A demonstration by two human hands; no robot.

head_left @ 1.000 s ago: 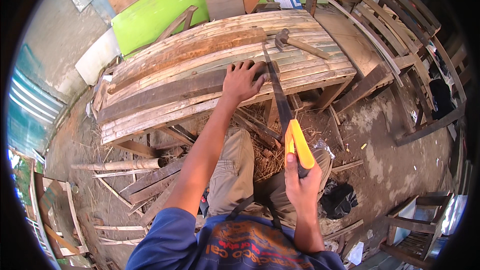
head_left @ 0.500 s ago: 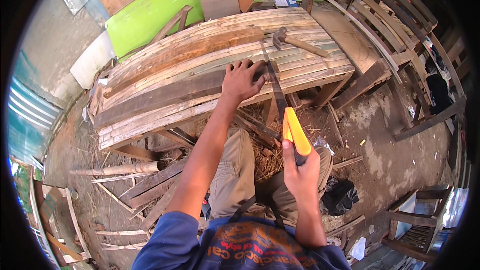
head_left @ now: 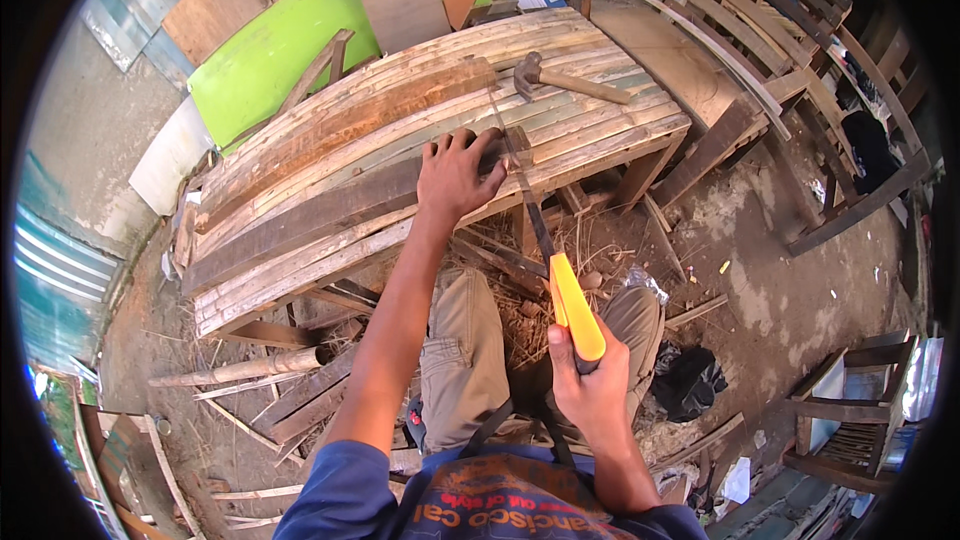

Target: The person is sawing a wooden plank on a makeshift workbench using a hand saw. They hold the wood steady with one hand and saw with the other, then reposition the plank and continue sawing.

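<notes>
A dark wooden plank (head_left: 310, 208) lies along the near side of a slatted wooden bench (head_left: 590, 45). My left hand (head_left: 458, 175) grips it close to its right end, fingers over the top and thumb toward the saw. In my right hand (head_left: 592, 385) is the yellow handle of a handsaw (head_left: 577, 315), held low in front of my knees. The saw's narrow blade slants up and away, crossing the plank's end just right of my left thumb. How deep the teeth sit in the wood is hard to make out.
A hammer (head_left: 570, 83) and a brown board (head_left: 350, 125) lie farther back on the bench. Wood scraps (head_left: 300, 400) and a bamboo pole (head_left: 235, 372) are on the ground at left. A black plastic bag (head_left: 688, 383) lies right of my knee; a wooden frame (head_left: 735, 155) stands at right.
My right hand has drawn the saw back toward my body. My left hand stays on the plank. The whole view has shifted a little.
</notes>
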